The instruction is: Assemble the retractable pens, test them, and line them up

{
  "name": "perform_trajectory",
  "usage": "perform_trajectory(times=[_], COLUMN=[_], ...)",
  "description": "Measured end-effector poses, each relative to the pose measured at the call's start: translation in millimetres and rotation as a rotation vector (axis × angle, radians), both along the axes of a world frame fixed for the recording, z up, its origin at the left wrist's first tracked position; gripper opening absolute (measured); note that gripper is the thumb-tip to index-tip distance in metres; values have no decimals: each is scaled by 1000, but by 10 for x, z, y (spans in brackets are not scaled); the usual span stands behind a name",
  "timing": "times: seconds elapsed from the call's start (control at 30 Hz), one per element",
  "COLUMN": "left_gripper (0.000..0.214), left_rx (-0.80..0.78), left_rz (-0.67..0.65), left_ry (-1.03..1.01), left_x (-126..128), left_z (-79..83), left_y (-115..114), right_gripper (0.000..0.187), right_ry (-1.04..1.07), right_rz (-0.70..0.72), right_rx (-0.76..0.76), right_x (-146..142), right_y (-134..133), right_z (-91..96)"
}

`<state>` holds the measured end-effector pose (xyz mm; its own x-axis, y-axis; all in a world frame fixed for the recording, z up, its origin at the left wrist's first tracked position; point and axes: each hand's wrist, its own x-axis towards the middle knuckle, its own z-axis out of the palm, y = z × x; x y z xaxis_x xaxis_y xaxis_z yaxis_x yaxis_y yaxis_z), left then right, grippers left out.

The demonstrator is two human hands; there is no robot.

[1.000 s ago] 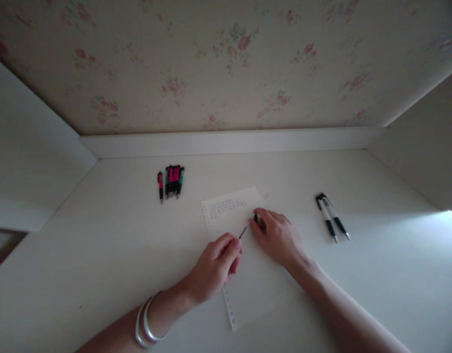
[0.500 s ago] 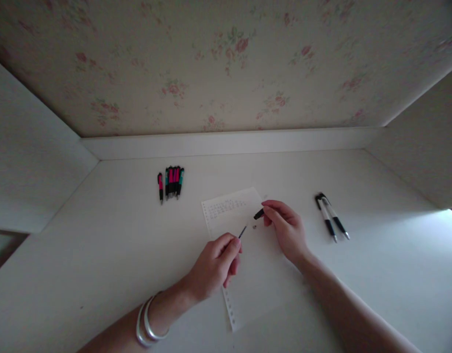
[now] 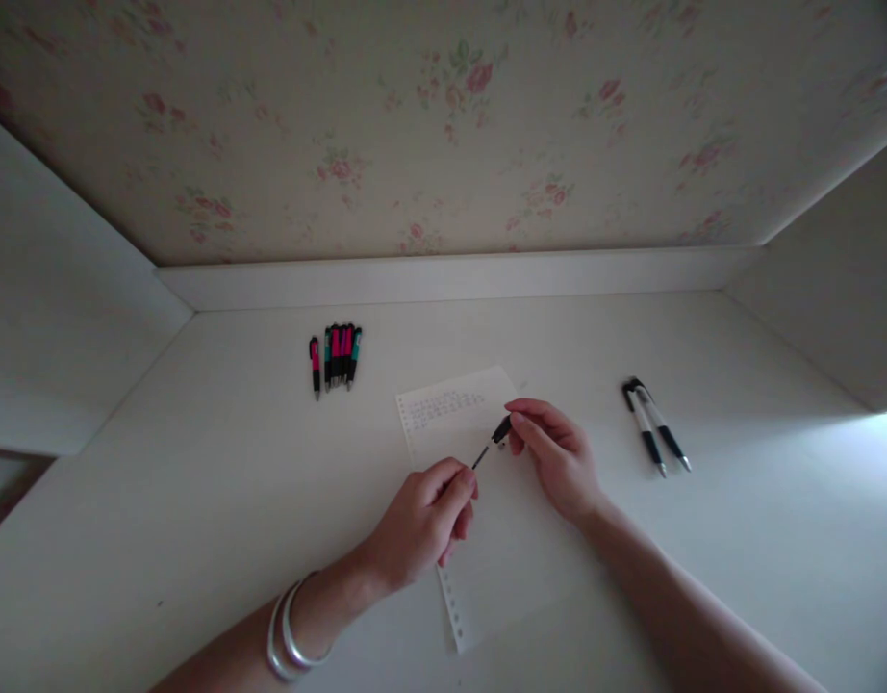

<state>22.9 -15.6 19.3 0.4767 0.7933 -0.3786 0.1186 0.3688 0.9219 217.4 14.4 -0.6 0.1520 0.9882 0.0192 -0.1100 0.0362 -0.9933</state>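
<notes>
My left hand [image 3: 429,520] is closed round a thin pen part [image 3: 481,456] that sticks out up and to the right, above a white sheet of paper [image 3: 479,539]. My right hand [image 3: 555,457] pinches a small black pen piece [image 3: 501,430] right at the tip of that thin part. Both hands hover over the paper, which has a few lines of writing near its far edge. Two silver bracelets circle my left wrist.
A cluster of several pink, teal and black pens [image 3: 337,356] lies at the back left of the white table [image 3: 198,500]. Two white-and-black pens [image 3: 654,436] lie to the right. A floral wall and white side panels enclose the table.
My right hand lifted the small black piece off the paper and brought it back toward the tip of the thin part. My left hand stayed almost in place.
</notes>
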Motion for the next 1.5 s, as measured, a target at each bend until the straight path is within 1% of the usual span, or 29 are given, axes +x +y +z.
perform_trajectory(times=[0.17,0.27,0.37,0.43,0.5,0.6,0.67,0.8,0.93,1.03,1.17,1.4,1.5], left_gripper=[39,39,39,39,39,38,38,38,37,37,39,38,40], left_rx=[6,12,19,19,22,32,36,41,56,67,145,246,259], left_rz=[-3,-2,-3,2,9,5,1,-9,-15,-16,-35,-64,-70], left_ry=[5,9,18,33,49,64,65,45,18,4,0,57,65], left_x=[2,4,3,5,10,19,20,15,11,10,9,10,9], left_z=[1,1,-1,-4,-4,2,4,-13,-36,-33,-11,-5,-20], left_y=[5,5,6,10,13,10,3,-11,-15,-17,-9,-5,-16], right_gripper=[19,19,18,23,33,41,36,20,16,15,15,18,19], right_ry=[24,22,-1,-2,16,68,103,154,180,218,251,237,208], right_rz=[20,42,75,82,92,139,174,239,278,338,409,429,416], right_rx=[1,-11,11,43,66,55,29,-29,-37,-46,-74,-95,-91], right_x=[6,0,-16,-28,-39,-46,-45,-34,-41,-66,-109,-140,-146], right_y=[11,6,-13,-28,-41,-56,-65,-81,-91,-103,-123,-127,-126], right_z=[-21,-9,16,30,39,43,36,7,14,55,98,133,134])
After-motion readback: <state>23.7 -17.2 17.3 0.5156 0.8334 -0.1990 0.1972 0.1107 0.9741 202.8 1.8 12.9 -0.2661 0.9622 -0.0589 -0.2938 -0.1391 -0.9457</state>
